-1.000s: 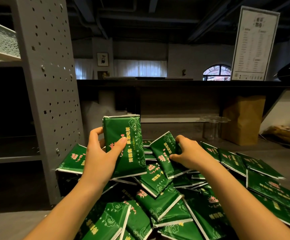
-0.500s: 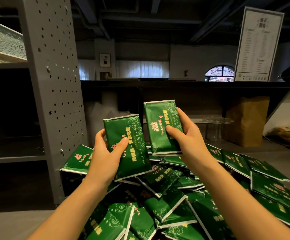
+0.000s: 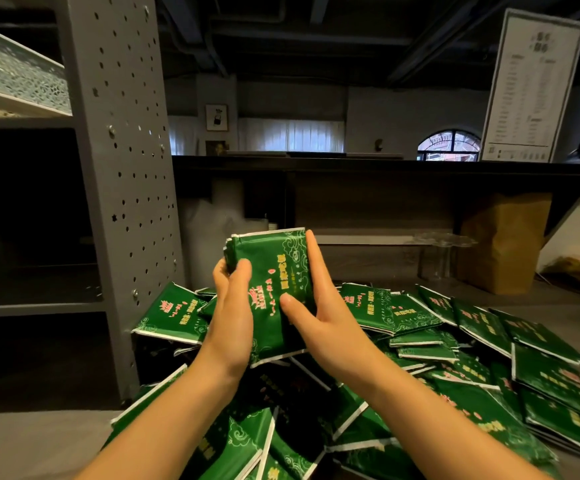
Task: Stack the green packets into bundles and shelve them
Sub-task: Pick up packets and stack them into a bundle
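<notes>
Fingers point(image 3: 314, 258) of the right hand point(image 3: 323, 313) lie along the right edge of a bundle of green packets point(image 3: 274, 268), thumb pressed on its face. The left hand point(image 3: 233, 317) grips the left edge, thumb in front. The 2 hands hold the bundle upright above the loose pile of packets point(image 3: 541, 368), which spreads over the grey surface point(image 3: 22, 445) from the foot of the shelf post point(image 3: 126, 168) to its right edge. A brown paper bag point(image 3: 503, 244) stands at the back right.

A bundle point(image 3: 276, 271) above the packet heap point(image 3: 416, 313), shelving upright point(image 3: 122, 168) left, paper bag point(image 3: 503, 244) behind right.
</notes>
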The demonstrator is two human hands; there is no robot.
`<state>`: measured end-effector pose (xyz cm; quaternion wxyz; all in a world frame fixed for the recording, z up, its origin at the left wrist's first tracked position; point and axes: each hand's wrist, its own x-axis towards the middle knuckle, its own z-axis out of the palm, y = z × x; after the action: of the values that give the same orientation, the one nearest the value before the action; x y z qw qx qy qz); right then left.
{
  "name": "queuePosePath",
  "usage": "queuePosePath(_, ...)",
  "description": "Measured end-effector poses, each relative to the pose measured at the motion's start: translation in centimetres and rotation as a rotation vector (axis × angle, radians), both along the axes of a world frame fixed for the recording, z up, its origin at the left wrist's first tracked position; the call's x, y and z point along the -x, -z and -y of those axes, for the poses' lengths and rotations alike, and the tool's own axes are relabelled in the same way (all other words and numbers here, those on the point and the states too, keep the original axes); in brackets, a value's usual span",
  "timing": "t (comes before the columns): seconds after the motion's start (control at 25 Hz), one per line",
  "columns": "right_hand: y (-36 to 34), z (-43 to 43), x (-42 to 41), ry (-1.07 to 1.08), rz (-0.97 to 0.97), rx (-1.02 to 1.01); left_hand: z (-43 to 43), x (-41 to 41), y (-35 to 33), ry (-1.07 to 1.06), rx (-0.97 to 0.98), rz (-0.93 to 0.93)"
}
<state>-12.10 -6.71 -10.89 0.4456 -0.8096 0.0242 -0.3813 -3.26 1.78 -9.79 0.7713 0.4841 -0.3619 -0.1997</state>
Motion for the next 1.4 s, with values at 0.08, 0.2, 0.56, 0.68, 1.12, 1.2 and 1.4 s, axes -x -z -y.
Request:
queuePosePath(0.08,0.2,0.3,-0.4,-0.015,-0.02,0.023,-0.1,0.2,0.0,-0.035,-0.005,0.097)
queuePosePath(0.2,-0.4,1.2,-0.5,-0.014,-0.05,0.004,0.0,0.0,0.1,-0.089,-0.014,0.22)
queuePosePath(0.56,-2.4,7.5,3.9,0.945,-0.761,0.497,-0.5,-0.2,-0.3,-0.182,-0.071,0.365)
queuePosePath(0.68,-1.7,9.0,4.1,0.919,-0.89,0.327,-0.5,0.2,-0.4,-0.183,-0.091,0.374)
queuePosePath(1.12,-2.3,8.3,4.0,0.67,-0.503,0.035,-0.2,0.3,0.1,-0.159,-0.083,0.301)
queuePosePath(1.2,-2.5,8.2,4.2,0.677,-0.374,-0.029,-0.1,0.1,0.3,-0.14,-0.082,0.276)
queuePosePath(1.4,-3.6,7.3,4.5,0.464,0.167,-0.235,0.2,-0.4,0.2,-0.116,-0.099,0.125)
